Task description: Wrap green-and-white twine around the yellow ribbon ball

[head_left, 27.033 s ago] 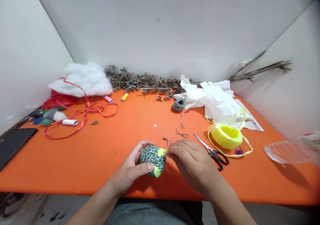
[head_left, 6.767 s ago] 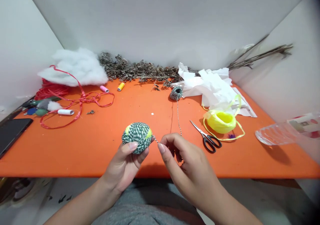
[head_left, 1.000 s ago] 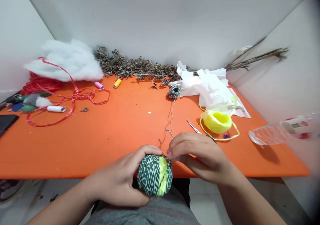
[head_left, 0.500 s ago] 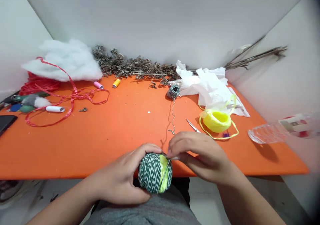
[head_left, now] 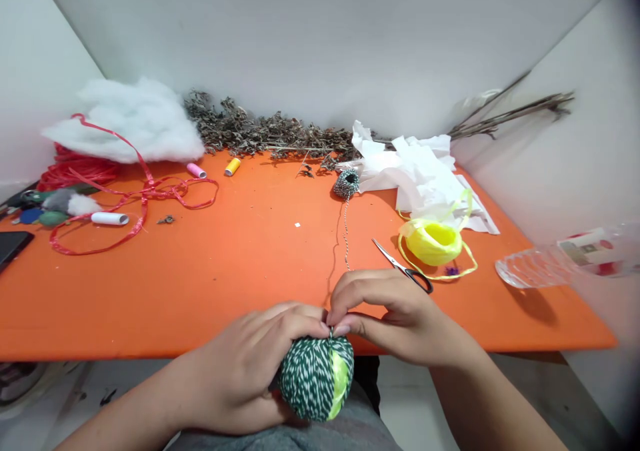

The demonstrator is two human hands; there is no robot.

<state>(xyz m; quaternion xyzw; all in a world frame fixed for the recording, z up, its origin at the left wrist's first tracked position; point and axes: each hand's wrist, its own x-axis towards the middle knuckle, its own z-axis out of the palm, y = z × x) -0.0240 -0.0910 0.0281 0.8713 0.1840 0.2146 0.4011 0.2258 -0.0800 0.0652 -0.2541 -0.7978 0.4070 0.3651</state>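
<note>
My left hand point(head_left: 250, 364) is closed around the left side of a ball wrapped in green and white yarn point(head_left: 309, 377), just off the table's front edge. A strip of yellow ribbon point(head_left: 341, 379) shows between the wraps on its right side. At the top of the ball, my right hand point(head_left: 395, 314) pinches a strand of the twisted yarn between thumb and forefinger, close to my left fingertips. From there the yarn leads back over the table to a small hollow yarn coil point(head_left: 347, 183).
Black-handled scissors point(head_left: 403, 266) lie right of my right hand, near a yellow ribbon roll point(head_left: 434, 241). A plastic bottle point(head_left: 565, 261) is at the right edge. White paper point(head_left: 420, 171), dried plants point(head_left: 270, 131), stuffing point(head_left: 135, 121) and red ribbon point(head_left: 145, 201) line the back and left.
The ball has moved down toward my lap and turned, so its yellow strip sits farther right. My right hand has shifted slightly, uncovering the scissors' handles.
</note>
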